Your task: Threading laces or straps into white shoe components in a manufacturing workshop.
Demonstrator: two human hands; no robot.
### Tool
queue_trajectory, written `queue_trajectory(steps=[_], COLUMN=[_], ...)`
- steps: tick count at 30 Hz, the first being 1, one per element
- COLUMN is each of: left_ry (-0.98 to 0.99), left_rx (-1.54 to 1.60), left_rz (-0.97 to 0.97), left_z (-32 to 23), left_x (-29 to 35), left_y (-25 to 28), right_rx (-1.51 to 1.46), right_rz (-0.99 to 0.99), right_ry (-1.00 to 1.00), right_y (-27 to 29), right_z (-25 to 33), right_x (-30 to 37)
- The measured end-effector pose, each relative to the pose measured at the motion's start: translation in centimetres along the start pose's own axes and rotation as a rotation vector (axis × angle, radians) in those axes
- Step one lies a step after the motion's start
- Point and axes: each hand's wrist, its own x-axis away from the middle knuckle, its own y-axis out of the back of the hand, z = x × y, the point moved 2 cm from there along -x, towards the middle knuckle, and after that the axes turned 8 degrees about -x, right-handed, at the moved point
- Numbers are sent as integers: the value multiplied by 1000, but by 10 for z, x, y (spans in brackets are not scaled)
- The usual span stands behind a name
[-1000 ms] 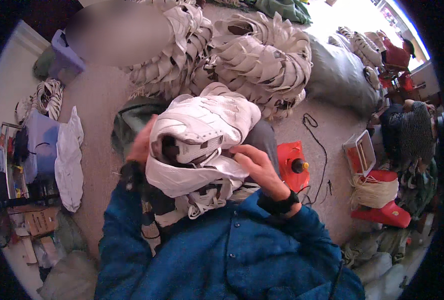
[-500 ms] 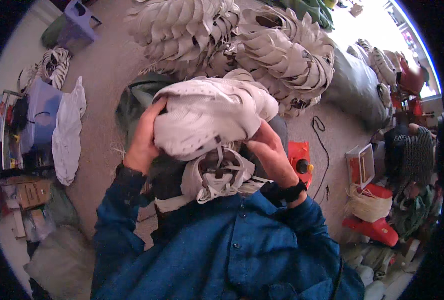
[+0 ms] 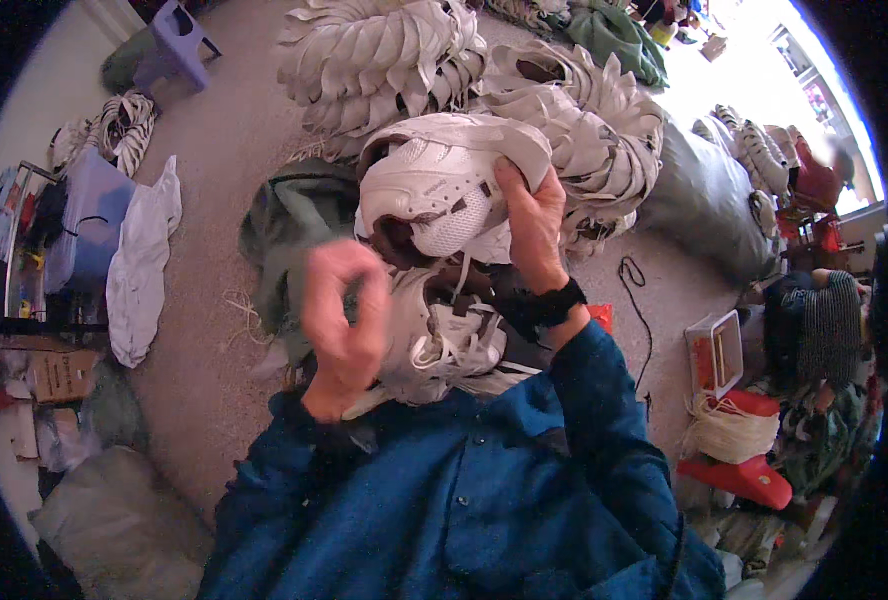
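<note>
Over my lap, my right hand (image 3: 532, 222) grips the right edge of a white shoe upper (image 3: 439, 180), thumb on its outer face. Mesh, small eyelets and a dark inner lining show on it; other white layers seem to lie against it. My left hand (image 3: 344, 325) is off the upper, just below and left of it. Its fingers are curled but smeared by motion, so whether anything is in them is unclear. Below, close to my body, rests another white shoe upper (image 3: 459, 335) with loose laces.
Large coiled stacks of white uppers (image 3: 384, 60) lie ahead, with another stack (image 3: 604, 130) to their right. Beside them is a big grey sack (image 3: 709, 190). A black cord (image 3: 636, 290), a white bin (image 3: 716, 350) and a red stool (image 3: 739, 480) wound with pale strands sit right.
My left hand has let go of the upper and dropped toward my body. My right hand has raised and turned the upper, so its dark-lined opening now shows.
</note>
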Motion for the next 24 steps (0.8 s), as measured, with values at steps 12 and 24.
queue_trajectory(steps=[12,24], left_ry=[531,103], left_rx=[662,-272], left_rz=[543,559], left_z=[-39,-52], left_x=[-26,10], left_y=[-39,70], right_rx=[386,529], right_rz=[-23,372], right_ry=[207,19], right_y=[-9,12], right_z=[11,65], right_x=[-2,67])
